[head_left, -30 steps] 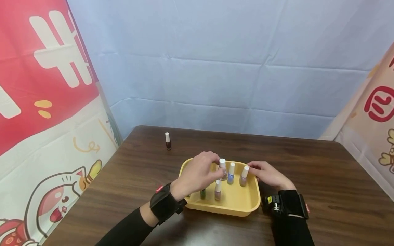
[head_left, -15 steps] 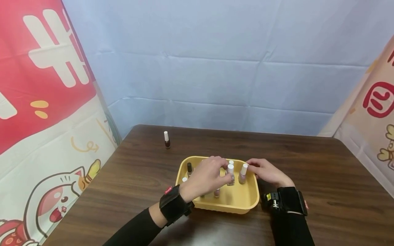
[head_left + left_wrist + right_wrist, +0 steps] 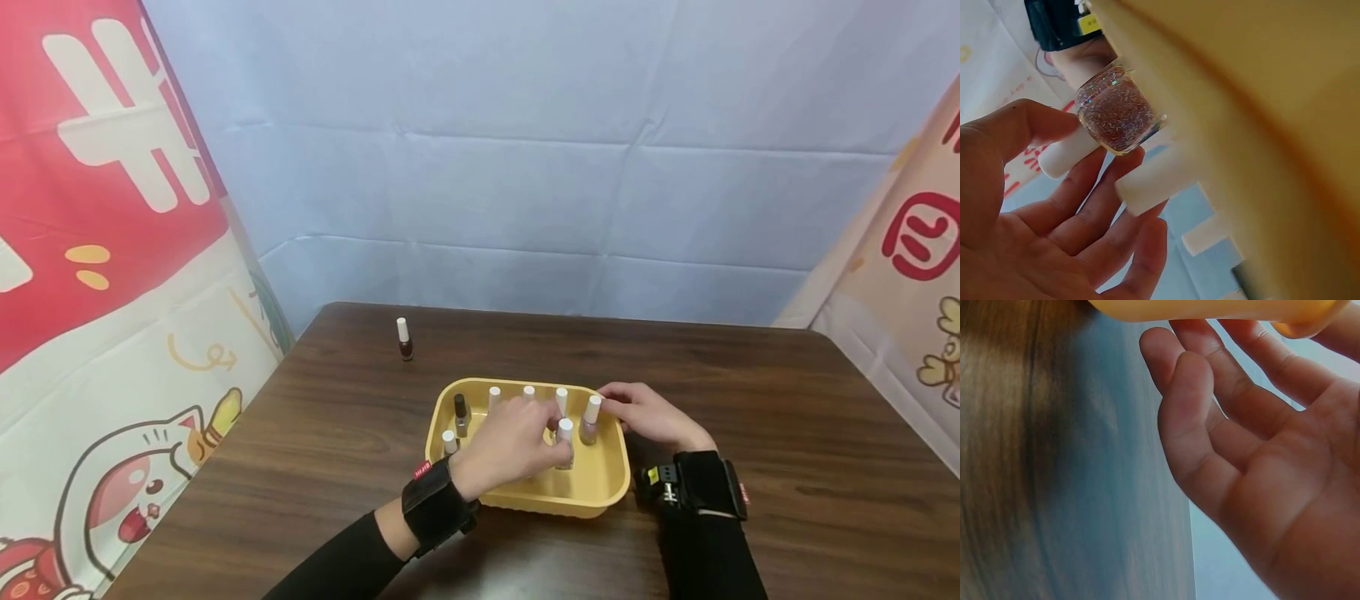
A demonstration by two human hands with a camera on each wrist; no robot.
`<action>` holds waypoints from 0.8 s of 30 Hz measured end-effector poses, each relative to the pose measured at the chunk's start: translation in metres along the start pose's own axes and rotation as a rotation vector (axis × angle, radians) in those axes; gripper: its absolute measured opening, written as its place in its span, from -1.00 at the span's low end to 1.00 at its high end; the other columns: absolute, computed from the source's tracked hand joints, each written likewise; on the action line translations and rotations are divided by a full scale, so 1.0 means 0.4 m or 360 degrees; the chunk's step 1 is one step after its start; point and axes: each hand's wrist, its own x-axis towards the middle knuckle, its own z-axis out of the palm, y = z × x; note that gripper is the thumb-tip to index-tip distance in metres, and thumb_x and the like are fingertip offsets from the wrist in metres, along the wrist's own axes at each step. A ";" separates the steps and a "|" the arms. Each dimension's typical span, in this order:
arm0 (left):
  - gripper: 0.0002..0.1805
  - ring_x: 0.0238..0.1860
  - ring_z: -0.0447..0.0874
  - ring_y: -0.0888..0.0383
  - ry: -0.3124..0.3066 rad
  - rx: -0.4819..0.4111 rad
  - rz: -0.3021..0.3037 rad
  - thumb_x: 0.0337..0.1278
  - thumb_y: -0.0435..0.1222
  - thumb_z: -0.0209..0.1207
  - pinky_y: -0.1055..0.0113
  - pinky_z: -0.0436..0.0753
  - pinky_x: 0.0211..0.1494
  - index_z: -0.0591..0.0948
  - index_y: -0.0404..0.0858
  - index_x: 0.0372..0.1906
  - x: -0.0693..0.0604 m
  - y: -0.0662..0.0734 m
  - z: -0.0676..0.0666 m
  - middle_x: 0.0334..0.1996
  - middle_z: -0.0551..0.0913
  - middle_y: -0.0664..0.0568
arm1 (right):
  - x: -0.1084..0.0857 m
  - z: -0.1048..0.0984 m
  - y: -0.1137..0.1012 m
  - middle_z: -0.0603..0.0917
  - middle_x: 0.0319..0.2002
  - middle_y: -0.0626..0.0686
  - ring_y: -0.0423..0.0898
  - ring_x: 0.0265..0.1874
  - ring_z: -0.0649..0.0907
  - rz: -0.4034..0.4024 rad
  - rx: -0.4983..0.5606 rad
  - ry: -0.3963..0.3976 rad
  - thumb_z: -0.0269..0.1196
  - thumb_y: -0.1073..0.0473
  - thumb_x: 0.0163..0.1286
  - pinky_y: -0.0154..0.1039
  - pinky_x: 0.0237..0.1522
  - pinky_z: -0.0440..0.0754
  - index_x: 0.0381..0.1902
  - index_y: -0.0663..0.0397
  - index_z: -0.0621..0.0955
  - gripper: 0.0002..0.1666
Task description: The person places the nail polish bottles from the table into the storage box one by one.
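Note:
My left hand [image 3: 510, 442] pinches a nail polish bottle [image 3: 1119, 112] by its white cap, over the right half of a yellow tray [image 3: 528, 502]. The left wrist view shows pinkish glitter inside that bottle. Whether its base touches the tray floor I cannot tell. Along the tray's back stand several white-capped bottles, with a pale mauve bottle [image 3: 589, 423] at the right end. A black-capped bottle [image 3: 461, 417] stands at the left, and a white-capped one [image 3: 450, 442] in front of it. At the back right corner my right hand [image 3: 652, 414] holds the tray's rim.
A dark brown nail polish bottle [image 3: 406, 342] with a white cap stands alone on the wooden table [image 3: 360, 400], behind and left of the tray. A pale blue cloth [image 3: 480, 167] hangs behind the table, with printed cloths at both sides.
My left hand has moved right and toward the tray's front with the glitter bottle, uncovering bottles at the left and back. The right hand has stayed on the rim.

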 end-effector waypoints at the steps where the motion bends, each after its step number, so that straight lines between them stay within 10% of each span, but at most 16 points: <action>1: -0.89 -0.66 0.30 0.34 -0.0005 0.0018 -0.0005 -0.01 -0.14 0.23 0.48 0.27 -0.53 0.56 -0.06 -0.46 0.000 -0.001 0.004 -0.72 0.35 0.26 | 0.000 0.000 0.000 0.65 -0.08 0.17 -0.07 -0.25 0.58 -0.0001 0.0003 -0.0002 0.05 0.03 0.48 -0.18 -0.21 0.57 0.06 0.25 0.57 -0.58; 24: -0.77 -0.71 0.26 0.35 -0.0053 0.0253 0.0031 -0.03 -0.22 0.26 0.50 0.20 -0.65 0.45 -0.05 -0.62 0.005 -0.013 0.064 -0.69 0.29 0.25 | -0.002 0.001 0.002 0.63 0.01 0.21 -0.08 -0.15 0.62 0.0036 0.0037 -0.0023 0.05 0.00 0.49 -0.19 -0.17 0.63 0.11 0.25 0.55 -0.54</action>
